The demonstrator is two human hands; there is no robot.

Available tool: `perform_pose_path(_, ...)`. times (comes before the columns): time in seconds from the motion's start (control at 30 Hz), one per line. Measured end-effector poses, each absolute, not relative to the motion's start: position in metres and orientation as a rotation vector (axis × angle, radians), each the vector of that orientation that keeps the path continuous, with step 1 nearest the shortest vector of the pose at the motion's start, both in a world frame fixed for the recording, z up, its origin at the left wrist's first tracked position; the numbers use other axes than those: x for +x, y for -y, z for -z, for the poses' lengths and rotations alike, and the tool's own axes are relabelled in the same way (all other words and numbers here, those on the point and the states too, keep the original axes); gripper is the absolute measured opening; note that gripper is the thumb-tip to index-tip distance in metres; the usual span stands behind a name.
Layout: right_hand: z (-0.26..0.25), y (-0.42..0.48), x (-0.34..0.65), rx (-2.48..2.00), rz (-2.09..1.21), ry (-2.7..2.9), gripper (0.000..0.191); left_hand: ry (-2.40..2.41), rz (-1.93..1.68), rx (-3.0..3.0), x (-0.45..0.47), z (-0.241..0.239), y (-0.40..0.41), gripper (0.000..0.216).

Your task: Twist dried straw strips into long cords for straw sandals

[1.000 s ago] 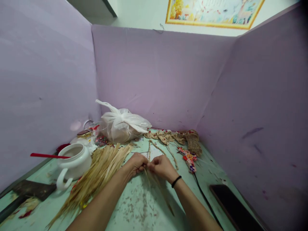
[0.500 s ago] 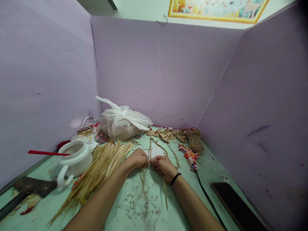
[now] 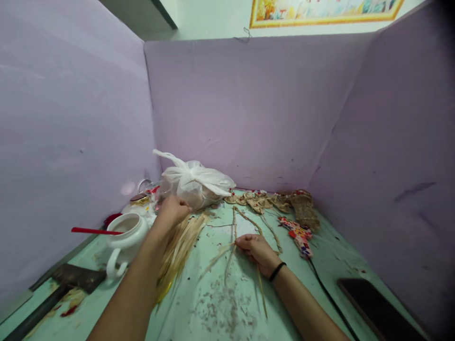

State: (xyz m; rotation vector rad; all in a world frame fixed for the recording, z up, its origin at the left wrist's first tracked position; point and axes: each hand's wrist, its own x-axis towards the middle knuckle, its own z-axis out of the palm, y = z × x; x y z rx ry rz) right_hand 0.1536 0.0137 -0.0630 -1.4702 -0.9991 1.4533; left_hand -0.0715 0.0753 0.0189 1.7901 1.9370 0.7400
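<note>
My right hand (image 3: pixel 258 251), with a black band at the wrist, pinches the near end of a braided straw cord (image 3: pixel 249 218). Loose strands (image 3: pixel 216 260) fan out from its fingertips over the tabletop. The cord runs away from me, bends back and loops to the right behind the hand. My left hand (image 3: pixel 174 210) is at the far end of a bundle of dry straw strips (image 3: pixel 183 248), just in front of the white plastic bag (image 3: pixel 194 182). Its fingers are curled closed, and what they hold is hidden. My left forearm covers part of the bundle.
At left stand a white pot (image 3: pixel 128 237) with a red stick (image 3: pixel 95 231) in it and a dark-headed hatchet-like tool (image 3: pixel 76 277). At right lie a patterned glue-gun-like object (image 3: pixel 297 234) with a cord and a phone (image 3: pixel 377 303). Woven straw pieces (image 3: pixel 259 201) line the back.
My left hand has left the cord and moved left and away to the straw bundle. My right hand still pinches the braid. The view has shifted slightly to the left.
</note>
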Motion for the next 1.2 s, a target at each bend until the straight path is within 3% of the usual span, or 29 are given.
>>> perform_pose_path(0.33,0.065,-0.015,0.153,-1.466,-1.466,1.009,0.010,-2.219,-0.105,1.873,-0.063,0.000,-0.074,0.019)
perform_pose_path(0.53,0.062,-0.014,0.152,-1.473,-1.461,0.998,0.011,-2.188,-0.186,1.962,-0.061,-0.018,-0.068,0.022)
perform_pose_path(0.73,0.063,-0.015,0.153,-1.446,-1.475,1.006,0.012,-2.259,-0.114,1.883,-0.058,-0.004,-0.070,0.028)
perform_pose_path(0.83,0.065,-0.016,0.154,-1.432,-1.477,1.027,0.013,-2.130,-0.220,1.913,-0.061,-0.005,-0.073,0.021)
perform_pose_path(0.97,0.066,-0.016,0.154,-1.448,-1.462,1.032,0.013,-1.612,-0.417,1.876,-0.047,-0.016,-0.064,0.014)
perform_pose_path(1.2,0.068,-0.016,0.155,-1.417,-1.461,1.025,0.012,-1.311,-0.287,1.815,0.007,0.018,-0.046,0.012)
